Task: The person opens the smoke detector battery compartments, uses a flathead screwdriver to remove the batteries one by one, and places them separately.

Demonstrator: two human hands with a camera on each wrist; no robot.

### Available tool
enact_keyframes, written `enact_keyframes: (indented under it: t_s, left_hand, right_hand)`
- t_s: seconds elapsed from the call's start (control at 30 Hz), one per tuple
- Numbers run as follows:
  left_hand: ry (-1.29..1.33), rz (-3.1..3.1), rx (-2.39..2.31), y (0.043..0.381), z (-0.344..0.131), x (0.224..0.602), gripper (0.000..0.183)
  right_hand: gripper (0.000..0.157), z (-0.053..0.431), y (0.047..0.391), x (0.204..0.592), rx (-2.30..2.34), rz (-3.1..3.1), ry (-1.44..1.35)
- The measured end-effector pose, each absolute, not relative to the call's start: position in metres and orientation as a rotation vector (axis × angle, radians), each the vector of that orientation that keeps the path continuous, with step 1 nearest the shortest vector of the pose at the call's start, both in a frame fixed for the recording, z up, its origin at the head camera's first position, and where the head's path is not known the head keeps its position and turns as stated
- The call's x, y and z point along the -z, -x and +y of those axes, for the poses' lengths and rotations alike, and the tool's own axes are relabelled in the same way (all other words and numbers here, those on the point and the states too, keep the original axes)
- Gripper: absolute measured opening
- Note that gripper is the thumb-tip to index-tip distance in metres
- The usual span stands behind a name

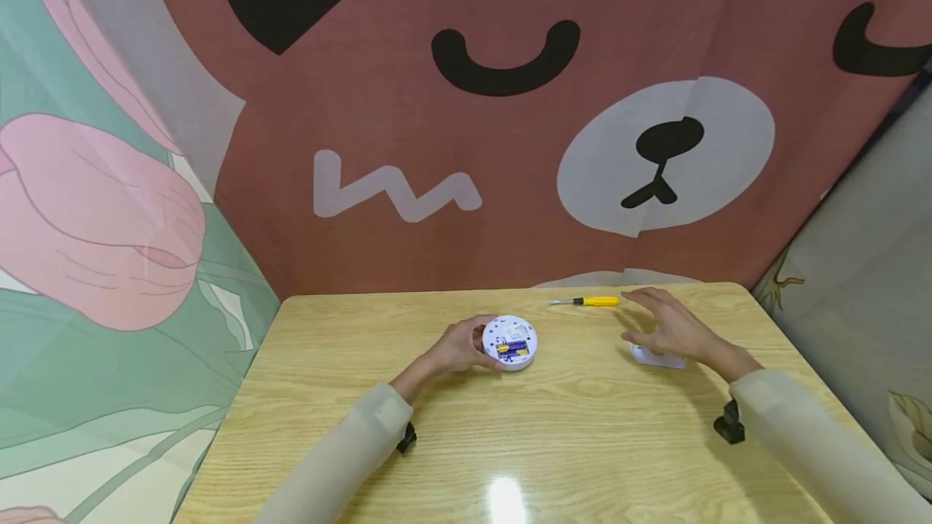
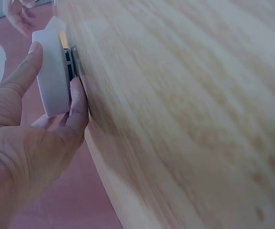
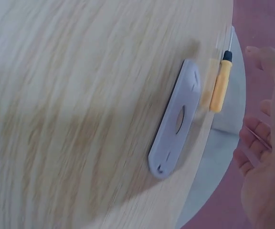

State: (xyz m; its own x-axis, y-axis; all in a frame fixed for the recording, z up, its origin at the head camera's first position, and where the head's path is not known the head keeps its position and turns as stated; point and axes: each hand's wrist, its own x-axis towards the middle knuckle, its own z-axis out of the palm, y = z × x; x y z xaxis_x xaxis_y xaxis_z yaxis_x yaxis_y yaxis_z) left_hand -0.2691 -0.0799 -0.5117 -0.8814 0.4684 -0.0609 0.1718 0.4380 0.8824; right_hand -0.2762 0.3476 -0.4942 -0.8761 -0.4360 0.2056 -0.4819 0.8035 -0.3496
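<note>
My left hand (image 1: 459, 346) grips a round white device (image 1: 510, 328) by its left side, thumb and fingers around the rim. Its back faces up, and blue-and-yellow batteries (image 1: 512, 348) sit in its open compartment. In the left wrist view the device (image 2: 54, 76) is seen edge-on, tilted off the table. Over to the right, my right hand (image 1: 673, 330) hovers with fingers spread, holding nothing. Below it lies a flat white plate (image 1: 661, 361), partly hidden by the hand; the right wrist view shows the plate (image 3: 168, 143) with a hole in its middle.
A screwdriver (image 1: 600, 302) with a yellow handle lies near the back edge of the wooden table (image 1: 582, 443), left of my right hand. Behind the table hangs a cloth (image 1: 393, 257) printed with a bear's face. Light glares off the tabletop's front.
</note>
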Motion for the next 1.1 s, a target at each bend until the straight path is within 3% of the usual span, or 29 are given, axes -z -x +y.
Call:
enact_keyframes:
  t_s: [1.1]
  left_hand:
    - [-0.493, 2.372, -1.457, 0.27, -0.079, 0.516, 0.096]
  right_hand:
    - [0.087, 0.295, 0.3, 0.512, -0.54, -2.876, -0.781]
